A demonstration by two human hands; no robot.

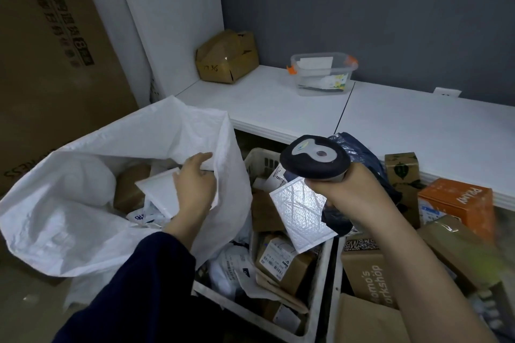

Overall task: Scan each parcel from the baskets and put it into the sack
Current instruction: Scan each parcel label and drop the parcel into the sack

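My left hand [195,186] reaches into the open white woven sack [69,220] and holds a white padded envelope [157,191] by its edge, just inside the sack's right rim. Other parcels lie deeper in the sack. My right hand [354,192] grips a black and grey handheld scanner [315,160] above the white basket [320,284]. The scanner's light falls on a white bubble mailer [301,211] that lies on top of the basket's parcels. Labelled cardboard boxes and poly bags fill the basket below it.
A second basket on the right holds brown boxes [367,273] and an orange box [457,203]. Behind the baskets runs a white table [404,125] with a clear plastic tub [323,72] and a dented cardboard box [225,57]. A big cardboard carton [50,50] stands at the left.
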